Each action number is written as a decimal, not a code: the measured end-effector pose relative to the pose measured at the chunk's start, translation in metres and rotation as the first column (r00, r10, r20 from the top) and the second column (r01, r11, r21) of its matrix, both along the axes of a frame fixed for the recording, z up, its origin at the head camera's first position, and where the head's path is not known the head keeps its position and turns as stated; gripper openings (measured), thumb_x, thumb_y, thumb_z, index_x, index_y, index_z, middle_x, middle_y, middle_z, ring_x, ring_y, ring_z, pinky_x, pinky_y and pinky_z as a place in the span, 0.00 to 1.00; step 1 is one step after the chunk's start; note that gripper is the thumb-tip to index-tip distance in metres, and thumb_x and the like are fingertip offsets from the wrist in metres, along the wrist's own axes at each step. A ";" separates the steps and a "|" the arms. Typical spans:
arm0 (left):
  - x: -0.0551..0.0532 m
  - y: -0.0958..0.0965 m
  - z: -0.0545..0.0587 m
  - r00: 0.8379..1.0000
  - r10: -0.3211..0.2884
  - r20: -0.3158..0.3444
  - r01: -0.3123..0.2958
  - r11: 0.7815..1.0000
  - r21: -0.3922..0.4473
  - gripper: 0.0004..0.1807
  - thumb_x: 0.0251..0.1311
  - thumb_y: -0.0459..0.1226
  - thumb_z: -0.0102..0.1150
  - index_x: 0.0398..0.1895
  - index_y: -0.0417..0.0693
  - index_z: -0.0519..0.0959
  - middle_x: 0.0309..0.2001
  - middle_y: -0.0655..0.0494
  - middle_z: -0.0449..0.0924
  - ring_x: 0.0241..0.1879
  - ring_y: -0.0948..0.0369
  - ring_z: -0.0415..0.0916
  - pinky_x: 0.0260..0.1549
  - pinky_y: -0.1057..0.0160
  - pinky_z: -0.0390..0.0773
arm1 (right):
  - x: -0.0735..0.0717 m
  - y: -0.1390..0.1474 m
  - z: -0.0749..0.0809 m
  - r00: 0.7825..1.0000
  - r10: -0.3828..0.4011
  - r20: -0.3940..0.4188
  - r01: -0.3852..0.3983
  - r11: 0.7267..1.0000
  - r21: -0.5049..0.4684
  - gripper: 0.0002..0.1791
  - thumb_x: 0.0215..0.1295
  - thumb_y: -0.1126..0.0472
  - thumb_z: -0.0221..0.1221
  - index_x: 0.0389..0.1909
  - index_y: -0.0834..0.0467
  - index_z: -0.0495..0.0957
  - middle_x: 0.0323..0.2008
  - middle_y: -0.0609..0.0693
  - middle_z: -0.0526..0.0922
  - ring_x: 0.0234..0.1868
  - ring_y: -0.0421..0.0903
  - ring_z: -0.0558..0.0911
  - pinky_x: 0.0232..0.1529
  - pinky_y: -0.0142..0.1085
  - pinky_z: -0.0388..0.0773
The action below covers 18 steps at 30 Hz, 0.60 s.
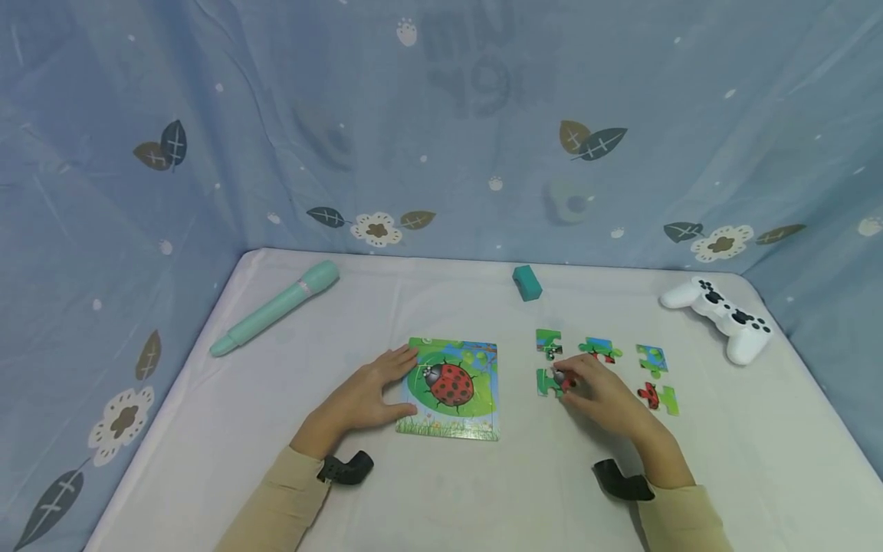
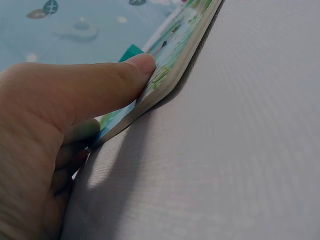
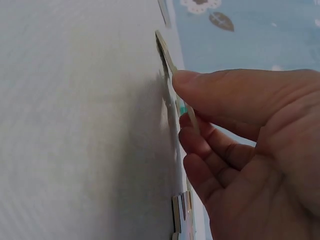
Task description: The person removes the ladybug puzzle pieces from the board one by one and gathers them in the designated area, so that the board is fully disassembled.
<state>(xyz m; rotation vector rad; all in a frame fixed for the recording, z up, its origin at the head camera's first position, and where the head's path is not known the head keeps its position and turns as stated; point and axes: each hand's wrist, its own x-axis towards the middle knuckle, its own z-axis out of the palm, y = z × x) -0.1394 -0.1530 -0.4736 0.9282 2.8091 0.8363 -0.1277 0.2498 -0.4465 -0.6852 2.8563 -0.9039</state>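
At the near edge of the view, two tan sleeves (image 1: 279, 498) reached in over the white-covered table (image 1: 476, 498), a black wrist mount (image 1: 347, 468) on the left arm and a black band piece (image 1: 623, 483) on the right. Past them, the left hand (image 1: 366, 392) lay with thumb and fingers spread wide, touching the left side of a square ladybug board (image 1: 451, 387); the thumb rested on its printed face. To the board's right, the right hand (image 1: 610, 400) pinched a puzzle piece (image 1: 545, 382) between thumb and fingertips, tilted in the right wrist view. Beside that hand lay a red-and-green piece (image 1: 667, 400); just beyond, in a loose row, were a green corner piece (image 1: 549, 336), a blue-topped piece (image 1: 599, 345) and a leafy piece (image 1: 650, 356). Farther off stood a white game controller (image 1: 720, 316) at right, a mint-green stick (image 1: 276, 308) slanting at left, and a teal block (image 1: 527, 283) between them. Behind everything hung a blue cloth (image 1: 441, 138) printed with leaves and flowers.
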 end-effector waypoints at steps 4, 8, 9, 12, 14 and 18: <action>0.000 0.000 -0.001 1.000 0.004 0.006 -0.004 1.000 -0.005 0.45 0.52 0.57 0.63 0.69 0.44 0.63 0.71 0.50 0.59 0.71 0.48 0.54 0.67 0.44 0.61 | 0.001 -0.001 0.000 1.000 -0.019 0.001 0.019 0.999 0.027 0.22 0.59 0.65 0.64 0.55 0.61 0.75 0.49 0.52 0.76 0.49 0.49 0.77 0.50 0.49 0.77; 0.001 0.000 0.000 1.000 0.002 0.005 -0.002 1.000 -0.006 0.45 0.52 0.56 0.63 0.69 0.43 0.63 0.71 0.49 0.59 0.71 0.48 0.54 0.67 0.43 0.61 | 0.001 -0.001 -0.002 1.000 -0.013 -0.017 0.014 0.999 0.038 0.23 0.59 0.65 0.63 0.56 0.62 0.74 0.50 0.54 0.75 0.49 0.50 0.77 0.50 0.50 0.77; 0.001 0.000 -0.001 1.000 0.001 0.005 -0.001 1.000 -0.006 0.45 0.52 0.56 0.63 0.69 0.43 0.63 0.71 0.49 0.59 0.71 0.48 0.54 0.67 0.44 0.61 | 0.001 -0.001 -0.002 1.000 -0.009 -0.021 0.010 0.999 0.039 0.23 0.59 0.66 0.63 0.56 0.62 0.74 0.50 0.54 0.75 0.49 0.50 0.77 0.50 0.51 0.77; 0.000 -0.001 -0.001 1.000 0.003 0.010 -0.003 1.000 -0.011 0.45 0.52 0.57 0.63 0.69 0.44 0.63 0.71 0.50 0.59 0.71 0.48 0.54 0.67 0.44 0.61 | 0.000 0.000 -0.004 1.000 -0.001 -0.029 0.002 0.999 0.046 0.24 0.59 0.66 0.63 0.57 0.63 0.73 0.50 0.56 0.74 0.49 0.52 0.76 0.50 0.52 0.77; 0.000 -0.001 -0.001 1.000 0.005 0.012 -0.004 1.000 -0.011 0.44 0.52 0.57 0.63 0.69 0.44 0.64 0.71 0.50 0.59 0.71 0.48 0.54 0.67 0.44 0.61 | 0.000 0.000 -0.004 1.000 -0.001 -0.027 0.002 0.999 0.049 0.24 0.58 0.66 0.63 0.57 0.64 0.73 0.50 0.57 0.74 0.50 0.53 0.76 0.51 0.52 0.77; -0.001 0.000 -0.001 1.000 0.003 0.005 -0.002 1.000 -0.009 0.44 0.52 0.57 0.63 0.69 0.44 0.64 0.71 0.50 0.59 0.71 0.48 0.54 0.67 0.45 0.61 | -0.001 0.001 -0.003 0.999 -0.005 -0.035 0.007 0.999 0.052 0.25 0.57 0.66 0.63 0.58 0.64 0.73 0.51 0.58 0.73 0.51 0.55 0.75 0.51 0.53 0.77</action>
